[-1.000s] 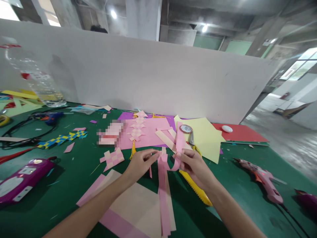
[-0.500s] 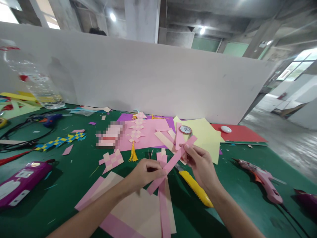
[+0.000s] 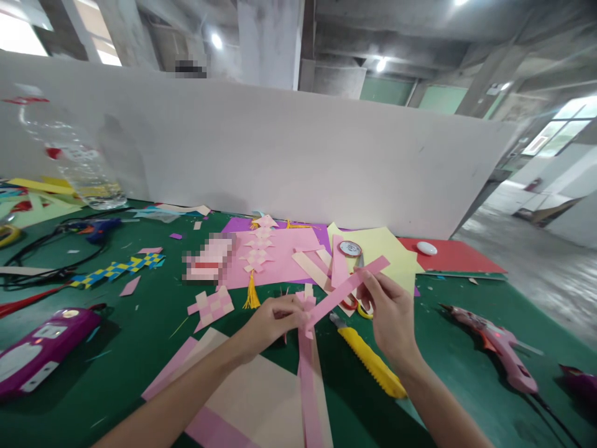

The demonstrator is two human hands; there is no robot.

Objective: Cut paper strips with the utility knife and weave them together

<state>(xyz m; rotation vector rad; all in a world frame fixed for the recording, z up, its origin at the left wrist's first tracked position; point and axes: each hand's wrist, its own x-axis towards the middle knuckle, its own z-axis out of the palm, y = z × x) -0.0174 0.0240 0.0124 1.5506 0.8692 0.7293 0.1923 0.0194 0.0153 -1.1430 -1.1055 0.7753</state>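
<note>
A pink paper strip slants between my two hands. My left hand pinches its lower end where it meets the crossed paper strips lying on the table. Higher up, my right hand grips the same strip between thumb and fingers, with the end sticking out past them. Beneath my left fingertips a long pink strip runs toward me. Close to my right hand lies a yellow utility knife. Left of my left hand is a small woven pink and cream piece.
Pink and cream sheets lie in front of me. A pink glue gun rests at the right, a purple device at the left. Farther back are a yellow-tasselled woven strip, a tape roll and a plastic bottle.
My right hand has moved slightly right along with the strip's upper end. The strip's lower end no longer extends down-left past my left fingers. The view has shifted slightly.
</note>
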